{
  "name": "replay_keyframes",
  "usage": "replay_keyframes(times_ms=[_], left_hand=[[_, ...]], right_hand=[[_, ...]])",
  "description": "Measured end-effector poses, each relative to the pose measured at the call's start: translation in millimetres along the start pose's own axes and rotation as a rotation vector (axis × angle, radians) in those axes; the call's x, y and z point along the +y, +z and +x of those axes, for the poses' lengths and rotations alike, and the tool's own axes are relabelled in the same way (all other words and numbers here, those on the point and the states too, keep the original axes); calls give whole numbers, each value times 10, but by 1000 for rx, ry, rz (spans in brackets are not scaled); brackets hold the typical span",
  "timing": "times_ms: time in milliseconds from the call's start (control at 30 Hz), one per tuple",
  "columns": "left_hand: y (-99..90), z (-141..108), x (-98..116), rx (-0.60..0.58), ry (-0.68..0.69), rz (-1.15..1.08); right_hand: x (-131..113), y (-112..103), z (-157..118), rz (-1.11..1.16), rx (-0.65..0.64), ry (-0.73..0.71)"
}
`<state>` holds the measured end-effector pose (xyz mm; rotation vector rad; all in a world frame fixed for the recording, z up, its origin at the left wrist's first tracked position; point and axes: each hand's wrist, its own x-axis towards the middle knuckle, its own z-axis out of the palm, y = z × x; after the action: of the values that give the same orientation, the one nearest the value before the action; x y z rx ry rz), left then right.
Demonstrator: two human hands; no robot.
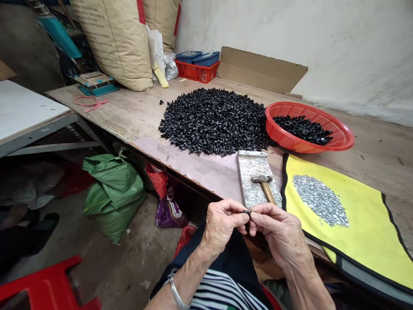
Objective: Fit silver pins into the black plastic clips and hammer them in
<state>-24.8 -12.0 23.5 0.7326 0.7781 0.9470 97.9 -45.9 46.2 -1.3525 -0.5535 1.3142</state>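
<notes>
We find one small, dark, plastic-looking piece (247, 212) pinched between closed fingertips of left hand (218, 227) and right hand (282, 232), just nearer than the mottled grey slab (249, 183). We judge it light, stiff, possibly slippery — best held by opposite edges.

Nothing is readable: print on the tan sack (112, 43) beyond the green bag (112, 193) and on the purple bag (166, 215) near it is too blurred.
</notes>
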Motion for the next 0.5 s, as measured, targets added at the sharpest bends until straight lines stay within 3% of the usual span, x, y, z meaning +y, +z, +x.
replay_keyframes(times_ms=[267, 500], left_hand=[[105, -34, 35, 40, -16, -141], [165, -30, 74, -26, -52, -195]], right_hand=[[9, 124, -53, 60, 53, -102], [-46, 99, -65, 139, 116, -46]])
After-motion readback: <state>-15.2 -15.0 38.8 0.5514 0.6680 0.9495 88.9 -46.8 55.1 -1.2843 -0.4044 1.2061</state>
